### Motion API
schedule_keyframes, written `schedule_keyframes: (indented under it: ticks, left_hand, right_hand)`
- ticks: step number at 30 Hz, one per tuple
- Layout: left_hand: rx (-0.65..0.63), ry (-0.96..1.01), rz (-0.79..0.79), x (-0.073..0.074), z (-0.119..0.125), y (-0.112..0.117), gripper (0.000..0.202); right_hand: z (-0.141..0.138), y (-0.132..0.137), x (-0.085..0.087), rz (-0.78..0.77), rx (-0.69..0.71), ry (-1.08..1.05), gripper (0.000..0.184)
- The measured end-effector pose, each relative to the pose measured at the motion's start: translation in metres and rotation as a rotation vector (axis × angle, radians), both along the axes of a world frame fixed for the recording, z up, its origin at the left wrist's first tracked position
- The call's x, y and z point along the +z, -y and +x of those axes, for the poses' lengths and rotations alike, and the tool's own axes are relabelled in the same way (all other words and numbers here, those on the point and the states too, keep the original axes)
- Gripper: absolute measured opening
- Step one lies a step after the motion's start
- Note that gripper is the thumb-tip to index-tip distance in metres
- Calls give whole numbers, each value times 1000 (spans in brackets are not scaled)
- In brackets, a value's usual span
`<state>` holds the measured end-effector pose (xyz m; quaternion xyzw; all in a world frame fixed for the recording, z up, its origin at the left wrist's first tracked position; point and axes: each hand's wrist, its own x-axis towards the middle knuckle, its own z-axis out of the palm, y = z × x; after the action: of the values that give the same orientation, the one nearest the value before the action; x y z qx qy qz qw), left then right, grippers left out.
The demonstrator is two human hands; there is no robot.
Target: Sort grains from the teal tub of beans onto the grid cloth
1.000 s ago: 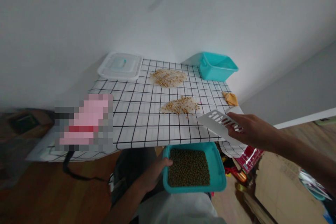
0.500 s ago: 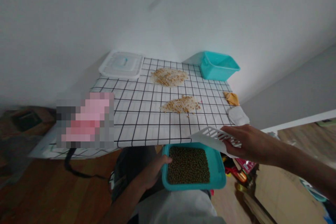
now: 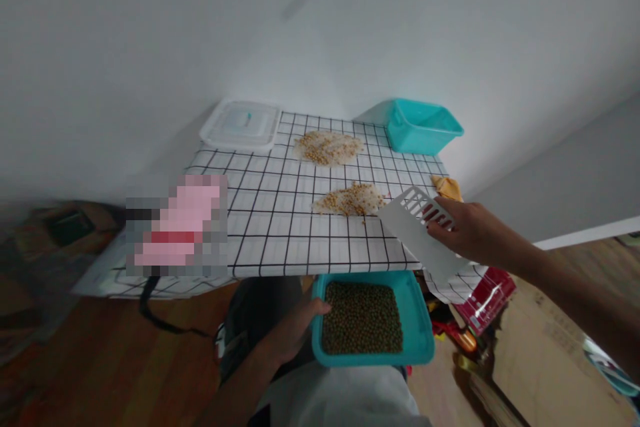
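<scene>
My left hand grips the left rim of a teal tub filled with small green beans, held on my lap just below the table's front edge. My right hand holds a flat white slotted plastic scoop tilted above the table's right front corner. The scoop's edge is close to the nearer pile of yellow beans on the white grid-patterned tablecloth. A second pile of yellow beans lies further back.
An empty teal tub stands at the far right corner of the table, a clear lidded box at the far left. An orange cloth lies by the right edge. Red items and cardboard crowd the floor at right.
My right hand lifted the scoop from just over the bean tub back up to the table, beside the nearer yellow pile. My left hand and the tub stayed put.
</scene>
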<state>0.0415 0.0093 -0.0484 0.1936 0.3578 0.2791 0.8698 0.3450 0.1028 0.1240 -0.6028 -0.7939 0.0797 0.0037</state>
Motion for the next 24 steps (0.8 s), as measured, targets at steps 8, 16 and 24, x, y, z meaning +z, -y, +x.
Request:
schedule_keyframes:
  ticks: [8,16,24]
  left_hand:
    - [-25,-26,0,-6,1,2,49]
    - [-22,-25,-35,-6,1,1,41]
    - [-18,-62,-90,-11,1,1,49]
  right_hand:
    - [-11,-1,-4,34,59,19,13]
    - [-23,15,-1,28,93,43,15]
    - [-33,15,2,0,217,8,18]
